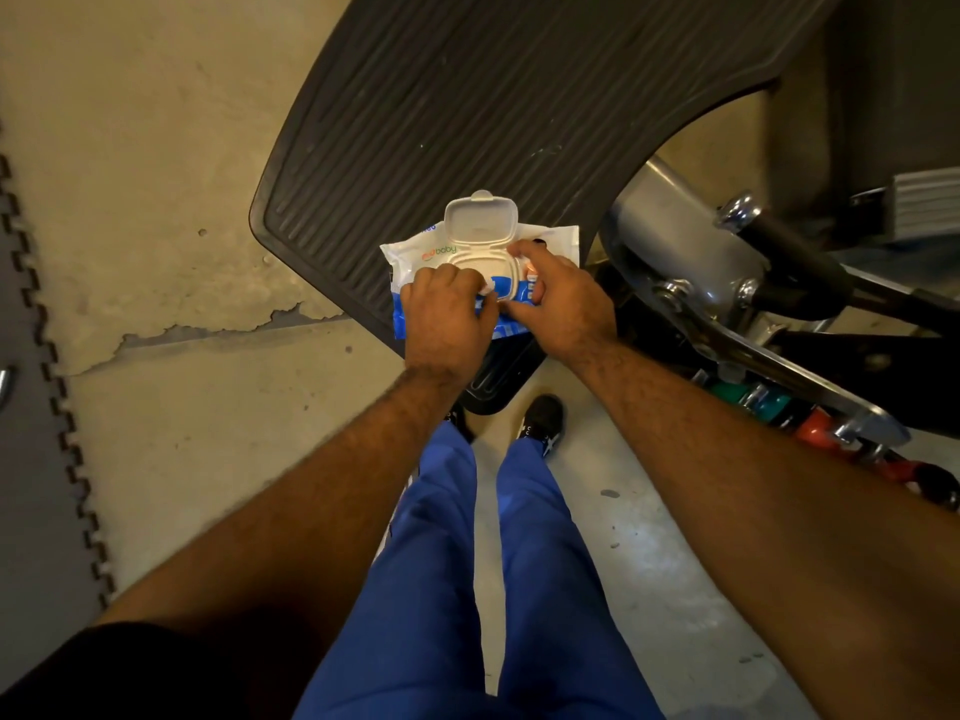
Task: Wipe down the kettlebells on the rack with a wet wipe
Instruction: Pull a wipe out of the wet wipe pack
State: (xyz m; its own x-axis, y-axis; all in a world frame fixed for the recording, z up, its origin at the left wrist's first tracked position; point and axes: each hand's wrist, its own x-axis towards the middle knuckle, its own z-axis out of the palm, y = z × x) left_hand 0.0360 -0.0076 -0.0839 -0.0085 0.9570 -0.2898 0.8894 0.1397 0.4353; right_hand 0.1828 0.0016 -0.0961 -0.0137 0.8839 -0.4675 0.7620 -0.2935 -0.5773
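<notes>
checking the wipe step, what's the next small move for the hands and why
Probably pull a wipe up and out with the left hand while the right hand steadies the wipes pack: the pack's lid is flipped open and the left fingers pinch at its opening.

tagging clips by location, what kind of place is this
Probably a gym: coloured kettlebells low on the right, a ribbed machine footplate and interlocking floor mat tiles.

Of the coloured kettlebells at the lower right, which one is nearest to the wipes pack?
The green kettlebell: it is the upper-left one of the row, closest to the wipes pack; the teal and red ones lie farther down-right.
</notes>
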